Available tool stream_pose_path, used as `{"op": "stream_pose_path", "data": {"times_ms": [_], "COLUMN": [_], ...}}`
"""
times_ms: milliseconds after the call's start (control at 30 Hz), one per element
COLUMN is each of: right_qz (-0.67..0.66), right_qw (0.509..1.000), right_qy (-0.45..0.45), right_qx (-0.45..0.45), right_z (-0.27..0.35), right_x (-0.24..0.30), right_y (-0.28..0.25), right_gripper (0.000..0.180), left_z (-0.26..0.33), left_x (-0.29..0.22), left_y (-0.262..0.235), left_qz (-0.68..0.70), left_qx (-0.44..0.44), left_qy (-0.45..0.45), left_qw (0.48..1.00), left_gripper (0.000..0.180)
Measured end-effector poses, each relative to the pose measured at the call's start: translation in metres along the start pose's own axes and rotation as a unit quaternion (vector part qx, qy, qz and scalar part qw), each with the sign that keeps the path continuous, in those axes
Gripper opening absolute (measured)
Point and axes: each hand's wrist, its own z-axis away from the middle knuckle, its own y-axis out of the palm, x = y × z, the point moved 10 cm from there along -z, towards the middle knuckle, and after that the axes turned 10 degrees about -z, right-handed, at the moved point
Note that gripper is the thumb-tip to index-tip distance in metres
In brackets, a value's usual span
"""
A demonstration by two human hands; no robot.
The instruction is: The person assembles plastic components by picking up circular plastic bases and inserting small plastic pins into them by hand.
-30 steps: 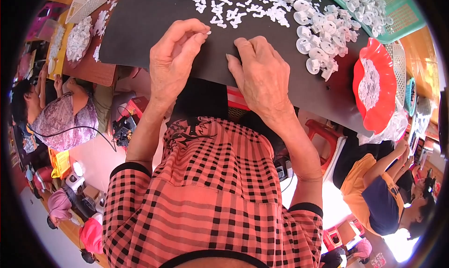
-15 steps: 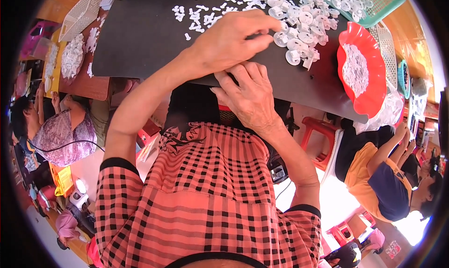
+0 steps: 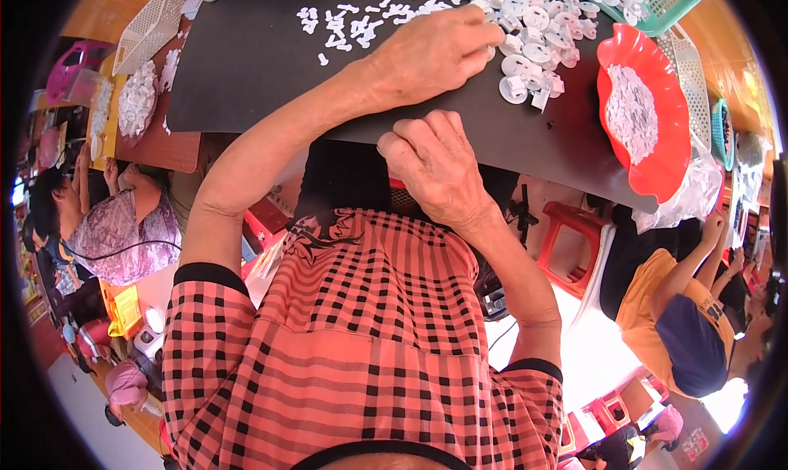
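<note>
My left hand (image 3: 439, 51) reaches across the black table to the left edge of a heap of round white plastic parts (image 3: 538, 51). Its thumb and fingers are pinched together, with a bit of a white plastic part showing at the fingertips. Closer to me, my right hand (image 3: 435, 166) is curled at the table's near edge, its thumb pressed against the bent fingers. Whatever lies inside that hand is hidden. Small white plastic pieces (image 3: 336, 31) are scattered beyond my left forearm.
On the right stands a red scalloped bowl (image 3: 673, 133) of small white pieces. Behind it are a green basket (image 3: 681, 6) and a white perforated basket (image 3: 685, 84). A clear plastic bag (image 3: 685, 187) hangs by the table edge. People sit at both sides; a red stool (image 3: 570, 244) stands right.
My left hand has closed from spread thumb and fingers to a pinch at the heap. The right hand, touching the left before, is now apart from it and more tightly curled.
</note>
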Motion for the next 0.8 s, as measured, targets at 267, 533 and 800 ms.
{"op": "stream_pose_path", "data": {"times_ms": [267, 533, 800], "right_qz": [-0.081, -0.319, -0.351], "right_qw": [0.989, 0.855, 0.852], "right_qy": [0.116, 0.379, 0.345], "right_qx": [-0.036, -0.152, -0.175], "right_z": [-0.016, -0.005, -0.017], "right_x": [-0.019, -0.078, -0.092], "right_y": [-0.014, -0.017, -0.014], "right_gripper": [0.015, 0.002, 0.004], "left_z": [0.054, 0.099, 0.110], "left_x": [0.063, 0.068, 0.060], "left_y": [-0.020, -0.017, -0.016], "left_qz": [0.541, 0.703, 0.700], "left_qx": [-0.049, -0.137, -0.138], "left_qy": [-0.304, -0.308, -0.321], "left_qw": [0.783, 0.627, 0.624], "left_gripper": [0.019, 0.022, 0.021]}}
